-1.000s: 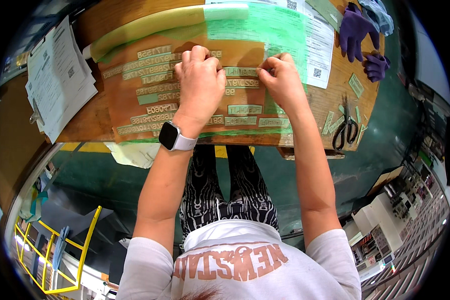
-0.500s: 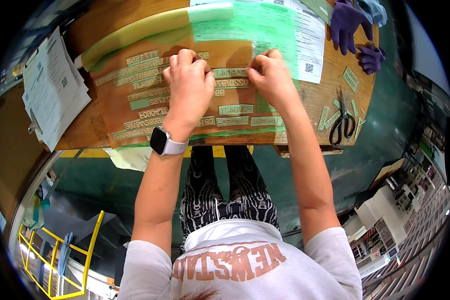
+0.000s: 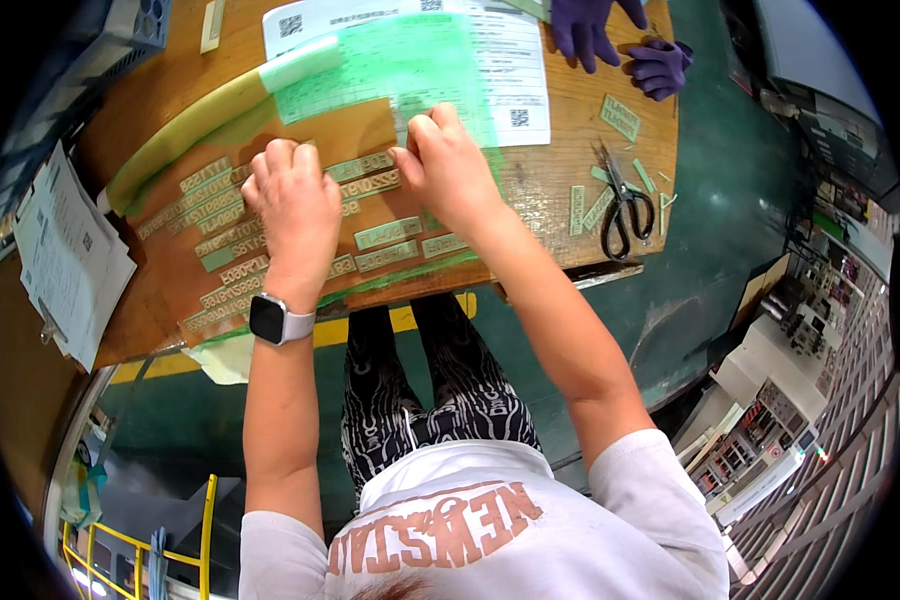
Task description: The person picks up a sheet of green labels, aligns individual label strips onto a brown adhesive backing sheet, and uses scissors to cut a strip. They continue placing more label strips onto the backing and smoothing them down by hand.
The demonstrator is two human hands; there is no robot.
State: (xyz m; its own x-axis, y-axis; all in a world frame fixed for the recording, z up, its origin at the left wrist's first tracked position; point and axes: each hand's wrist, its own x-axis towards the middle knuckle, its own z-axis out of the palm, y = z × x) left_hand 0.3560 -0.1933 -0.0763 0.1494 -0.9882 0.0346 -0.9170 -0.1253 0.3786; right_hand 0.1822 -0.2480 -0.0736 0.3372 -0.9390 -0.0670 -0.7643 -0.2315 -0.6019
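A brown sheet (image 3: 375, 125) lies on the table, with several rows of pale green raised-character strips on it. My left hand (image 3: 295, 215), a watch on its wrist, is closed over the sheet's middle, covering some strips; its fingertips are hidden. Just right of it, one green strip (image 3: 360, 166) runs between my hands. My right hand (image 3: 450, 170) is closed, thumb and finger pinched at that strip's right end. Translucent green film (image 3: 400, 70) stretches behind and beneath the sheet, its far left part rolled into a yellowish tube (image 3: 185, 130).
Printed papers (image 3: 515, 85) lie under the film. Black-handled scissors (image 3: 625, 210) rest at the right among loose green strips (image 3: 577, 210). Purple gloves (image 3: 658, 68) lie at the far right. A clipboard with papers (image 3: 70, 255) hangs over the left edge; a blue crate (image 3: 120, 40) stands far left.
The view has shifted, so the table and hands appear further left and slightly turned. Both hands keep about the same place on the sheet, beside the same strip.
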